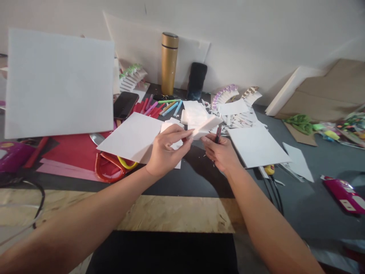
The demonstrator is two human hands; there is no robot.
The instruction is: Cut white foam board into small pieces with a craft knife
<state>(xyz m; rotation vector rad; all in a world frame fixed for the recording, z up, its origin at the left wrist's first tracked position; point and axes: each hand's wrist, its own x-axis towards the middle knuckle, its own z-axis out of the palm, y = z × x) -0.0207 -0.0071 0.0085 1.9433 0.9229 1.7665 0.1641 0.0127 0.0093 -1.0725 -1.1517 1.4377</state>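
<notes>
Above the middle of the dark table, my left hand (171, 146) pinches a small white foam-board strip (207, 125) between thumb and fingers. Close on its right, my right hand (221, 150) is closed around a slim dark craft knife (218, 134), its thin tip pointing up. The right fingertips lie at the strip's lower edge; whether they press on it I cannot tell. Behind the hands lies a stack of white pieces (195, 112), with a heap of narrow white offcuts (242, 120) to its right.
White boards flank my hands, one at left (134, 137), one at right (258, 146). A large white board (59, 83) stands at far left. Behind are a gold flask (169, 64), a black phone (196, 82) and colored markers (171, 108). Red-handled scissors (110, 173) lie left; a pink glue-gun-like device (345, 195) right.
</notes>
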